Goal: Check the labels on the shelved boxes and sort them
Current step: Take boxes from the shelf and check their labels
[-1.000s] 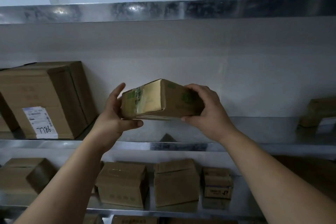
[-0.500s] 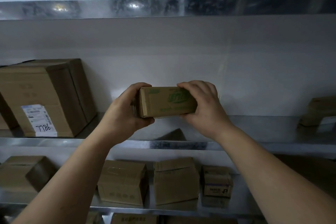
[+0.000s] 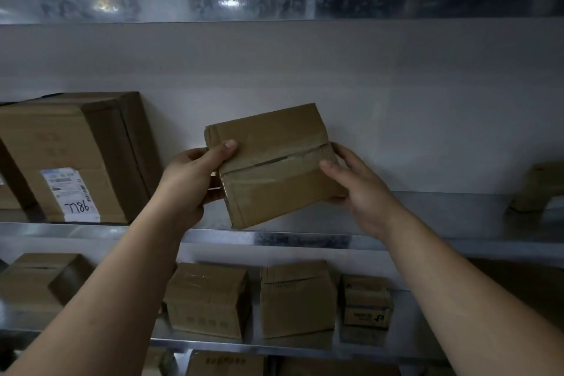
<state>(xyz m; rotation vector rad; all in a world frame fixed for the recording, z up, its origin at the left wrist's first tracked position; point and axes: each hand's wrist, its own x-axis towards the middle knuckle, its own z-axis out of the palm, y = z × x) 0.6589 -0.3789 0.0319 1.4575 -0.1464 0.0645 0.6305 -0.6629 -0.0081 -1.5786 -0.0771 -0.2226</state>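
Cardboard box (image 3: 274, 168) under inspection is off the shelving. It is held in the air in front of the middle shelf (image 3: 274, 237), tilted, with one broad face turned to the camera. The left hand (image 3: 189, 183) grips the left end, thumb pressed flat on the face and the other fingers curled behind, out of sight. The right hand (image 3: 364, 192) grips the right end the same way, thumb on the face and fingers wrapped round the edge.

Risks noted:
1. The taped seam (image 3: 274, 162) across the face appears split along part of its length. Both thumbs press close beside it, so firmer pressure could spring the flap.
2. No label shows on this face, so a further turn is likely needed. Each regrip would leave the box on one hand, and a slip would drop it onto the shelf edge or the stock below.
3. Lighting is dim. A misread label would send the box to the wrong place.

Containers: every box in view is closed, so contents cannot be confirmed. The middle shelf carries a large box (image 3: 73, 156) at the left, bearing a white label (image 3: 71, 195) with handwritten figures, and a blurred far-right box (image 3: 538, 186). The lower shelf (image 3: 244, 345) holds a row of smaller boxes (image 3: 210, 299), standing near one another. More cartons show partly beneath.
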